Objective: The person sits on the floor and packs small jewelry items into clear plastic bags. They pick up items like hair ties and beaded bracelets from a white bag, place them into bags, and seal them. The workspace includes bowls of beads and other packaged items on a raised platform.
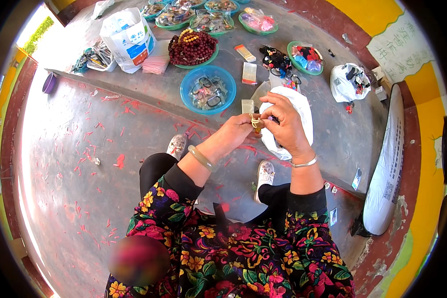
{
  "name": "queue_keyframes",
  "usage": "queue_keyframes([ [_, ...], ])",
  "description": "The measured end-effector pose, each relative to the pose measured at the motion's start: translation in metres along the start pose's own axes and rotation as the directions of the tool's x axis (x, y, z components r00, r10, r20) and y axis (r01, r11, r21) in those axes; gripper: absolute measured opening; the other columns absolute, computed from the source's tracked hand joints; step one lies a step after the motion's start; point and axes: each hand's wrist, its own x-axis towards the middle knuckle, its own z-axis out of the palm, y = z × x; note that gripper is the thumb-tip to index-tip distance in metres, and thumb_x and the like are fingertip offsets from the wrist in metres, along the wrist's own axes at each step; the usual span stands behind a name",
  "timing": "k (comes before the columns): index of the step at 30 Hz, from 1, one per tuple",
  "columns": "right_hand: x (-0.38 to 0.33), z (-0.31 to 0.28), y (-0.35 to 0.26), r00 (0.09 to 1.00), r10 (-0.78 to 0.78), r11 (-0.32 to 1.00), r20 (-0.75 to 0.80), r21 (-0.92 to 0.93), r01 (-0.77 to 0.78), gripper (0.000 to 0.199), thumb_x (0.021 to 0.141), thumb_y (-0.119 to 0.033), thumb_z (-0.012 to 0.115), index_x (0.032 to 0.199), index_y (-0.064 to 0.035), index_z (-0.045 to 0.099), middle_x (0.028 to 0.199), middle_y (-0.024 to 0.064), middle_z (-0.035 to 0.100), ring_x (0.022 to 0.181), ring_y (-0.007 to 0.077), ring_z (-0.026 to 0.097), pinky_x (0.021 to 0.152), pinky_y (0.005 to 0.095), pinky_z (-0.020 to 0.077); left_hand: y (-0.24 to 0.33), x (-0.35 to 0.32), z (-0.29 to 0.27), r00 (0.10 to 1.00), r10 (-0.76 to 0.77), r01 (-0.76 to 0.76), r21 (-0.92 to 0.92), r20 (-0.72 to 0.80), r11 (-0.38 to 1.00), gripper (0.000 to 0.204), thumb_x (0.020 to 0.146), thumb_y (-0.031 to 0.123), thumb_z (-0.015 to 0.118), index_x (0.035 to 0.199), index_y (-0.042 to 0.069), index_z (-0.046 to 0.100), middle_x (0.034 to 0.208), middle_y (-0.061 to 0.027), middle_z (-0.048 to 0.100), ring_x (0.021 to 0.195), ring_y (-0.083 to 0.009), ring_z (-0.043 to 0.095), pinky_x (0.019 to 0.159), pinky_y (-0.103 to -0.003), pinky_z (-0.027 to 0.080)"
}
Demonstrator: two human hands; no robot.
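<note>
A crumpled white plastic bag (300,99) spreads below the right hand (286,121); whether that hand's bent fingers grip anything cannot be told. At their tips, the left hand (236,130) pinches a thin, pale-yellow looped band (255,121); steady pressure there should keep its loops from slipping.

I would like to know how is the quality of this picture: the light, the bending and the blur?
Head view: bright daylight bleaches the left edge of the floor; the long white wrapped bundle at right looks bowed near the rim; a round dark-red patch at lower left is heavily blurred; left hand and right hand look fairly sharp.
</note>
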Motion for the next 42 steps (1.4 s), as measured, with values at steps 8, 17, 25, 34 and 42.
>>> queue_keyframes([
  [8,0.002,0.002,0.000,0.995,-0.091,0.992,-0.052,-0.091,0.086,0.010,0.067,-0.002,0.065,0.075,-0.0045,0.060,0.110,0.0089,0.058,0.115,0.0286,0.047,0.094,0.0388,0.0390,0.011,-0.008,0.000,0.999,-0.042,0.049,-0.260,0.029,0.964,0.034,0.092,0.008,0.037,0.124,0.000,0.044,0.108,-0.0106,0.057,0.096,-0.0229,0.061,0.080,-0.035,0.052],
  [17,-0.001,0.001,0.009,0.991,0.127,0.981,0.047,0.142,-0.133,0.013,0.069,-0.006,0.067,0.080,-0.0040,0.062,0.108,0.0082,0.061,0.114,0.0257,0.049,0.094,0.0365,0.0382,0.011,-0.008,0.002,0.997,0.071,-0.077,-0.223,-0.035,0.972,0.030,0.093,0.011,0.038,0.120,0.000,0.047,0.111,-0.0102,0.056,0.099,-0.0207,0.059,0.078,-0.036,0.053],
  [25,-0.002,0.002,0.011,0.985,0.170,0.971,0.033,0.162,-0.173,0.012,0.072,-0.007,0.066,0.083,-0.0041,0.065,0.111,0.0077,0.060,0.113,0.0252,0.049,0.095,0.0352,0.0383,0.005,-0.005,-0.002,0.998,0.063,-0.066,-0.219,-0.021,0.973,0.029,0.094,0.012,0.039,0.120,0.002,0.049,0.112,-0.0105,0.056,0.100,-0.0220,0.059,0.077,-0.037,0.054],
  [34,-0.003,0.001,0.010,0.984,0.163,0.981,0.077,0.097,-0.170,0.016,0.072,-0.006,0.065,0.087,-0.0039,0.066,0.111,0.0083,0.060,0.114,0.0256,0.049,0.095,0.0353,0.0383,0.005,-0.006,0.001,0.997,0.081,-0.082,-0.273,-0.015,0.959,0.028,0.094,0.012,0.039,0.118,0.002,0.050,0.111,-0.0091,0.056,0.099,-0.0186,0.058,0.076,-0.036,0.054],
  [42,-0.004,0.004,0.014,0.989,0.088,0.996,0.122,0.017,-0.091,0.013,0.070,-0.005,0.063,0.083,-0.0034,0.065,0.109,0.0093,0.060,0.113,0.0261,0.048,0.096,0.0357,0.0371,0.004,-0.005,0.001,0.995,0.097,-0.100,-0.240,-0.024,0.966,0.029,0.095,0.011,0.037,0.120,0.003,0.050,0.113,-0.0075,0.055,0.101,-0.0172,0.057,0.077,-0.033,0.054],
])
